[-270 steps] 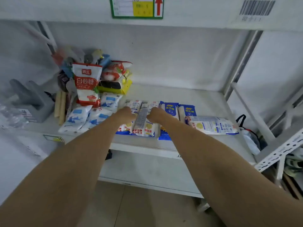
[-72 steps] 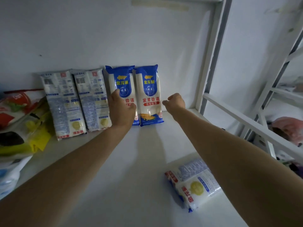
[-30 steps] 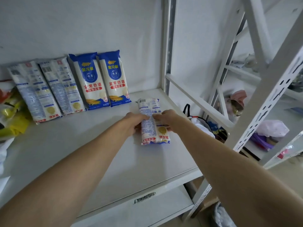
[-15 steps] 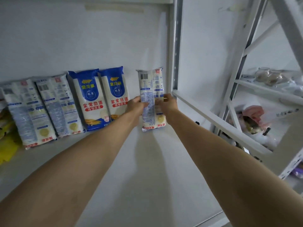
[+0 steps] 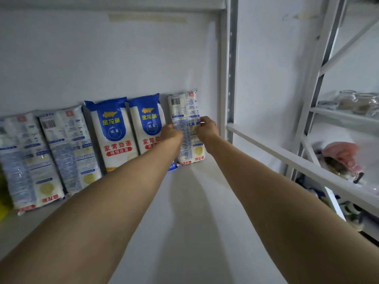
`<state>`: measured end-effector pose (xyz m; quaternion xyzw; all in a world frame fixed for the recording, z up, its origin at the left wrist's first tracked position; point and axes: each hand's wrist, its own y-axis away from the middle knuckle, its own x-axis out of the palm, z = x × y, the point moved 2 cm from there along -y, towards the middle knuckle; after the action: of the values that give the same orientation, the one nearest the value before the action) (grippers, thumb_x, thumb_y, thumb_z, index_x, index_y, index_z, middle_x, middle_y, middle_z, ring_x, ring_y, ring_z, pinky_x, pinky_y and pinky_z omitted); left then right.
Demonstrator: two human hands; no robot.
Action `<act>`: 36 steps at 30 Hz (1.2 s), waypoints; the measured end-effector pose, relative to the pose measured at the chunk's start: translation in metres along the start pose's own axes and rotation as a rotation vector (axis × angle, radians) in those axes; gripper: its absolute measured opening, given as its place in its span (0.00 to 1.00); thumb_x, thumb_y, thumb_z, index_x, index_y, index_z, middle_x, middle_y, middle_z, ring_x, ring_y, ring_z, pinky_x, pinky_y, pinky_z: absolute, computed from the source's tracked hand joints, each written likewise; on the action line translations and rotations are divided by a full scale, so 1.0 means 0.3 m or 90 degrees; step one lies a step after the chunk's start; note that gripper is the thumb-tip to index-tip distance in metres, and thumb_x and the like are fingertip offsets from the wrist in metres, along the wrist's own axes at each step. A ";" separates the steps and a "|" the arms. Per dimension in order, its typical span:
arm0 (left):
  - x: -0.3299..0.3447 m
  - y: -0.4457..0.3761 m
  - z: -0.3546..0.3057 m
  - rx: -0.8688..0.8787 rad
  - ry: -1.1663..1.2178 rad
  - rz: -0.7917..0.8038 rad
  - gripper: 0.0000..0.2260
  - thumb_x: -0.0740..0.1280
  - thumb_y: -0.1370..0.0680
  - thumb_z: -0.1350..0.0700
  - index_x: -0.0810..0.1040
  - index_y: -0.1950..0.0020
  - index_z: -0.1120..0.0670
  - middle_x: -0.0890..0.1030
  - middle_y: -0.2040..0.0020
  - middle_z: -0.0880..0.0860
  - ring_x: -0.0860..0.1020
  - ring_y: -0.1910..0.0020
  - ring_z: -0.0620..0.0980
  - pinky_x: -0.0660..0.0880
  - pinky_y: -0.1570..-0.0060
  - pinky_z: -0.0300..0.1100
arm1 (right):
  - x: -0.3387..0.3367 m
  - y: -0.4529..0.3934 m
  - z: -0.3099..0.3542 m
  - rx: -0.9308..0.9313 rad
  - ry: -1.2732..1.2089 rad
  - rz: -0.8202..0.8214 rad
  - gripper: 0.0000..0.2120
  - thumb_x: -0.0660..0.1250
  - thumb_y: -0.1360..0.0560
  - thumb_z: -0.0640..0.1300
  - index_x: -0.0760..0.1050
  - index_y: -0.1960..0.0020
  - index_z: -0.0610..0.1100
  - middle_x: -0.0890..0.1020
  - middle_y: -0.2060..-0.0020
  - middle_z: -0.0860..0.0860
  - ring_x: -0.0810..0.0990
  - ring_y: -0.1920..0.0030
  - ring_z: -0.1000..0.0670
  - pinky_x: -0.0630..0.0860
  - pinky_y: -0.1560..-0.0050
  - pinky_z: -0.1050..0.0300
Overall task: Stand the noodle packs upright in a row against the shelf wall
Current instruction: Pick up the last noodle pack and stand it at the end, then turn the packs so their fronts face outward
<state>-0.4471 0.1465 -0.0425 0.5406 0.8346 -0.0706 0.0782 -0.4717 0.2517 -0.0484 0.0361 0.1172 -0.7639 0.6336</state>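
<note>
Fingers [image 5: 202, 122] of the right hand [image 5: 207, 131] are curled onto the right edge of the fifth pack [image 5: 187, 128]; the left hand [image 5: 171, 133] grips its left edge — both hands closed on the one pack. The pack stands upright, back side out with barcode at the top, its lower end on the shelf [image 5: 190, 222] and its top leaning on the wall [image 5: 102, 58].

It is the rightmost of a row. Just left of it, touching or nearly so, stand two blue packs [image 5: 114, 132] [image 5: 148, 124], fronts outward. Further left stand two pale packs [image 5: 69, 148] [image 5: 26, 160], backs outward, tilted slightly leftward. All four lean against the wall, side by side.

A grey upright post [image 5: 229, 68] stands just right of the held pack. Beyond the post — on a separate rack — sit glass jars [image 5: 357, 102] on an upper level and a pink bag [image 5: 344, 154] lower down.
</note>
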 end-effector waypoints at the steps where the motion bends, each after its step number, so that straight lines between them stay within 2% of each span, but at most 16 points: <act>1: 0.003 -0.006 0.001 -0.001 -0.015 -0.005 0.14 0.58 0.20 0.62 0.76 0.36 0.56 0.81 0.43 0.55 0.80 0.47 0.56 0.74 0.53 0.43 | 0.006 -0.005 -0.001 -0.005 0.004 -0.002 0.18 0.55 0.24 0.33 0.74 0.40 0.46 0.82 0.47 0.44 0.81 0.47 0.42 0.81 0.48 0.45; 5: 0.004 -0.025 0.003 0.017 -0.050 0.001 0.14 0.58 0.20 0.61 0.76 0.36 0.58 0.80 0.39 0.58 0.80 0.43 0.57 0.75 0.50 0.45 | 0.019 -0.016 -0.014 0.000 0.003 0.008 0.17 0.56 0.23 0.35 0.72 0.37 0.45 0.81 0.45 0.44 0.81 0.46 0.42 0.81 0.49 0.46; 9: -0.002 -0.013 0.002 0.044 -0.082 -0.007 0.15 0.57 0.20 0.60 0.74 0.35 0.59 0.79 0.38 0.58 0.79 0.41 0.57 0.73 0.52 0.43 | 0.025 -0.001 -0.020 0.008 0.032 0.014 0.18 0.60 0.23 0.39 0.69 0.33 0.45 0.79 0.40 0.45 0.79 0.44 0.43 0.80 0.48 0.47; 11: -0.005 0.015 -0.005 0.087 -0.104 -0.023 0.13 0.58 0.20 0.60 0.73 0.36 0.59 0.79 0.39 0.57 0.79 0.41 0.57 0.74 0.51 0.44 | 0.025 0.021 -0.007 -0.023 0.115 -0.035 0.22 0.64 0.24 0.43 0.66 0.31 0.45 0.76 0.37 0.46 0.78 0.41 0.43 0.78 0.42 0.45; 13: -0.015 0.038 -0.007 0.165 -0.115 -0.056 0.13 0.59 0.20 0.61 0.73 0.36 0.59 0.79 0.38 0.57 0.78 0.40 0.56 0.76 0.45 0.46 | 0.025 0.051 0.014 -0.073 0.230 -0.113 0.27 0.66 0.25 0.45 0.63 0.29 0.45 0.72 0.33 0.47 0.75 0.37 0.44 0.74 0.38 0.44; 15: -0.038 0.057 -0.007 0.233 -0.108 -0.084 0.14 0.61 0.22 0.62 0.74 0.36 0.58 0.79 0.38 0.56 0.78 0.40 0.54 0.76 0.42 0.46 | 0.027 0.091 0.042 -0.139 0.283 -0.167 0.24 0.67 0.26 0.44 0.66 0.31 0.46 0.72 0.34 0.47 0.75 0.37 0.45 0.72 0.38 0.45; 17: -0.078 0.075 -0.003 0.266 -0.085 -0.107 0.13 0.62 0.22 0.60 0.75 0.38 0.57 0.80 0.40 0.54 0.78 0.41 0.52 0.76 0.43 0.45 | 0.043 0.131 0.065 -0.196 0.276 -0.170 0.18 0.66 0.25 0.43 0.72 0.36 0.46 0.75 0.38 0.48 0.77 0.41 0.46 0.72 0.39 0.47; 20: -0.154 0.111 0.007 0.259 -0.022 -0.144 0.11 0.62 0.21 0.57 0.77 0.41 0.57 0.80 0.41 0.54 0.79 0.43 0.52 0.76 0.43 0.44 | 0.092 0.200 0.093 -0.230 0.227 -0.124 0.11 0.64 0.25 0.42 0.76 0.43 0.44 0.78 0.44 0.47 0.79 0.46 0.45 0.74 0.42 0.46; 23: -0.237 0.133 0.036 0.210 0.034 -0.146 0.11 0.62 0.21 0.59 0.76 0.40 0.58 0.80 0.41 0.56 0.79 0.42 0.53 0.76 0.45 0.42 | 0.148 0.270 0.131 -0.226 0.183 -0.082 0.10 0.62 0.24 0.41 0.77 0.44 0.43 0.78 0.45 0.46 0.80 0.48 0.45 0.76 0.44 0.47; 27: -0.386 0.147 0.070 0.149 0.083 -0.136 0.11 0.62 0.23 0.61 0.77 0.42 0.58 0.82 0.45 0.59 0.81 0.46 0.59 0.78 0.44 0.54 | 0.264 0.350 0.180 -0.207 0.132 0.000 0.11 0.60 0.22 0.40 0.77 0.43 0.43 0.81 0.46 0.46 0.81 0.49 0.46 0.78 0.46 0.49; 30: -0.527 0.146 0.095 0.124 0.078 -0.175 0.12 0.60 0.25 0.61 0.77 0.43 0.57 0.82 0.46 0.60 0.81 0.48 0.61 0.79 0.45 0.55 | 0.382 0.418 0.230 -0.198 0.123 0.075 0.12 0.59 0.21 0.40 0.76 0.41 0.43 0.81 0.44 0.46 0.81 0.47 0.45 0.77 0.49 0.53; 33: -0.684 0.118 0.141 0.119 0.035 -0.235 0.12 0.61 0.26 0.62 0.78 0.44 0.57 0.82 0.46 0.60 0.81 0.47 0.61 0.77 0.45 0.58 | 0.507 0.491 0.285 -0.201 0.117 0.158 0.13 0.60 0.21 0.41 0.76 0.39 0.43 0.82 0.43 0.45 0.80 0.43 0.44 0.77 0.42 0.49; 36: -0.850 0.121 0.164 0.093 -0.049 -0.312 0.12 0.61 0.23 0.60 0.77 0.40 0.58 0.81 0.42 0.59 0.78 0.42 0.58 0.75 0.40 0.50 | 0.645 0.552 0.321 -0.177 0.148 0.265 0.16 0.61 0.22 0.43 0.74 0.35 0.45 0.81 0.40 0.46 0.79 0.41 0.43 0.76 0.39 0.47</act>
<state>-0.3086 -0.0760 -0.0391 0.3231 0.9299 -0.1681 0.0514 -0.3386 0.0164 -0.0166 0.0594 0.2833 -0.5847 0.7579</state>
